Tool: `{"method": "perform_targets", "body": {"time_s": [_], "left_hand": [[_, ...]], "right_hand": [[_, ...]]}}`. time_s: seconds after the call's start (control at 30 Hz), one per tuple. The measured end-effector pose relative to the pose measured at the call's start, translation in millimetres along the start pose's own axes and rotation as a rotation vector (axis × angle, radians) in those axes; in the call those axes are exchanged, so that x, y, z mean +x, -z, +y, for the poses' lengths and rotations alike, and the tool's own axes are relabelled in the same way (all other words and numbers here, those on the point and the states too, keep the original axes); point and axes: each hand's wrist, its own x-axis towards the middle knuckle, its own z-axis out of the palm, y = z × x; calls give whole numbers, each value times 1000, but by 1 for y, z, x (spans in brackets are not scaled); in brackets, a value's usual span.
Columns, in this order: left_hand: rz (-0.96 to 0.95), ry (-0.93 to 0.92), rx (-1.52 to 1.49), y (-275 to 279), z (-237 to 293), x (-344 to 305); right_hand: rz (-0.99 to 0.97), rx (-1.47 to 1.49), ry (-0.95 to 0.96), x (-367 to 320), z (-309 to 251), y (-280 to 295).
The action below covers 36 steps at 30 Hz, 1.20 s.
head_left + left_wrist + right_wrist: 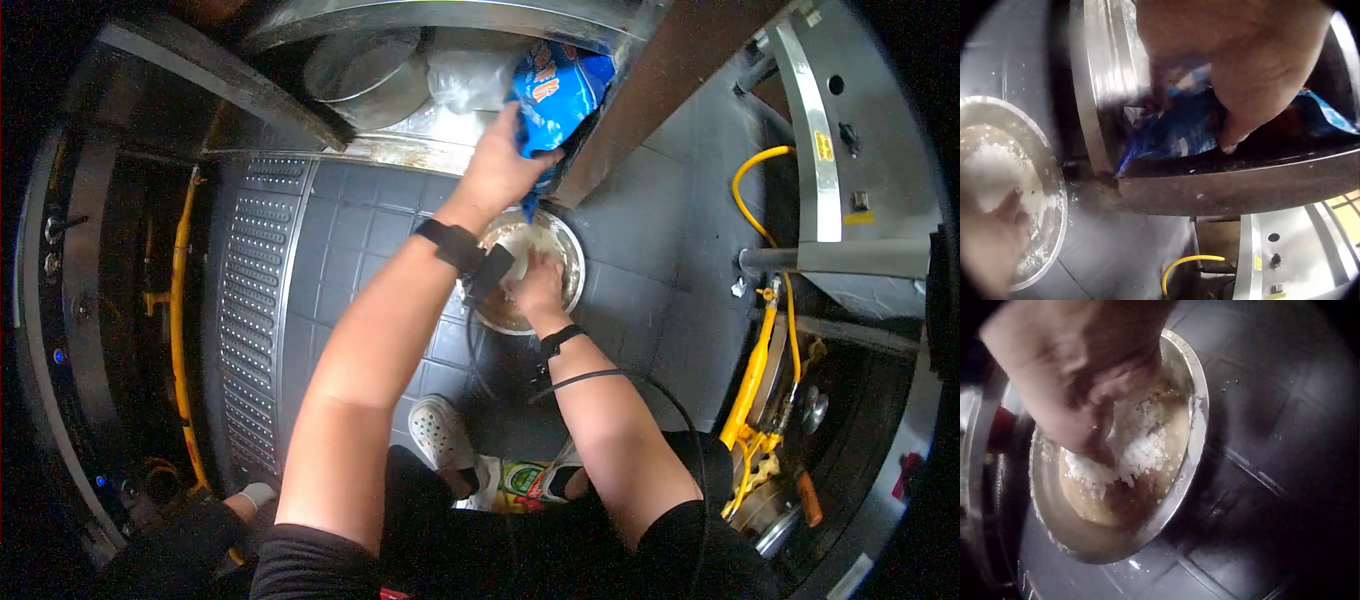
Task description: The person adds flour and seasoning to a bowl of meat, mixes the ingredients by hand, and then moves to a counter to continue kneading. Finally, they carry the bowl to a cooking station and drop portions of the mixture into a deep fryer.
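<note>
My left hand [497,168] reaches forward and grips a blue printed plastic bag [565,95] at the edge of a low shelf. In the left wrist view, thumb and fingers are on the crumpled blue plastic; part of the bag is hidden beneath the hand. On the floor below stands a round metal bowl [1200,419] holding white powder [1144,453] over a wet, brownish mixture. My right hand [540,288] is down inside the bowl, its fingers touching the powder. White residue coats the bowl's inner wall.
A large metal pot [365,75] and a clear plastic bag [468,80] sit on the low shelf. A metal table leg [640,120] stands right of the blue bag. A perforated drain cover [262,300] runs along the left. Yellow gas pipes [755,370] are at right.
</note>
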Motion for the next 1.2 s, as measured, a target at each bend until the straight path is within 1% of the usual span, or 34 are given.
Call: {"method": "perform_targets", "body": {"time_s": [0.03,0.07,0.1,0.13,0.17,0.2,0.23,0.3,0.33,0.37,0.4,0.43,0.47,0.5,0.53,0.57,0.6,0.63,0.67,0.7,0.77,0.8,0.83,0.87,0.9,0.93,0.97,1.03,1.07,1.17,1.2], "left_hand": [[50,-72,-21,-10,-8,4],[1,-85,-98,-14,-10,8],[-49,-97,-177,-14,-1,11],[-40,-92,-186,-17,-2,20],[-45,-126,-94,-19,-3,34],[-53,-156,-1,-22,-6,47],[-28,-130,-11,-20,1,56],[-215,12,59,-2,14,63],[-276,24,1,8,15,54],[-264,-121,-58,6,-8,48],[-238,-227,-47,14,-19,31],[-232,-170,144,34,-10,4],[-172,-163,236,47,-17,-21],[-130,-106,208,55,-37,-45],[-133,-23,227,63,-58,-70],[-143,70,349,67,-76,-96],[-230,245,383,67,-97,-120],[-283,321,463,58,-134,-146],[-338,397,541,51,-160,-166],[-333,406,536,48,-155,-174],[-442,1003,-456,31,-138,-180],[-438,1010,-468,22,-140,-183],[-370,1005,-633,12,-145,-186],[-299,997,-795,3,-149,-189],[-288,1004,-805,-4,-151,-190],[-294,994,-815,-8,-154,-188],[-303,985,-822,-11,-156,-187],[-289,1019,-825,-13,-145,-183],[-277,1012,-829,-14,-138,-185],[-247,1034,-856,-9,-112,-195],[-270,1018,-815,-4,-97,-196]], "right_hand": [[-26,-73,61,2,2,-2],[-52,-149,123,4,4,-4],[-55,-159,126,6,9,-8],[-25,-151,179,9,17,-18],[-1,-143,232,11,26,-29],[101,-110,325,16,35,-46],[90,-114,319,14,31,-37],[-62,125,291,7,23,-17],[-143,-175,590,7,27,-6],[-43,-65,786,11,25,4],[-161,-129,818,7,15,29],[-278,-190,853,6,7,47],[-275,-183,850,13,11,46],[-272,-283,996,19,21,43],[-268,-387,1144,23,31,41],[-278,-384,1146,24,35,45],[-403,-454,1125,26,38,50],[-524,-527,1102,30,42,55],[-526,-392,908,35,62,33],[-535,-397,914,38,60,32],[-539,-732,1023,43,51,37],[-559,-679,913,38,33,56],[-569,-688,918,36,28,54],[-239,-507,771,33,22,52],[79,-317,612,31,16,49],[119,-162,432,31,8,48],[106,-164,436,33,1,49],[-61,56,-85,46,-11,50],[-97,94,-99,62,8,24],[-112,119,-57,44,-7,42],[-294,204,-81,36,-19,65]]}}
